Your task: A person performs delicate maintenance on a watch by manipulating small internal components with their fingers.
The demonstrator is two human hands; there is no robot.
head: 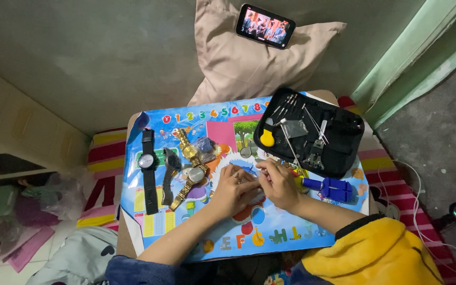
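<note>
working at the middle of a colourful alphabet mat [238, 240], the left hand [233, 191] and right hand [279, 183] meet fingertip to fingertip, pinched narrow over a small part too tiny to identify. judged mid-job: the black tool case [344, 142] lies open, a blue strap tool [333, 188] sits just beside the right wrist, while the black watch [146, 169], dark watch [170, 168] and gold watch [192, 171] lie untouched to the left.
</note>
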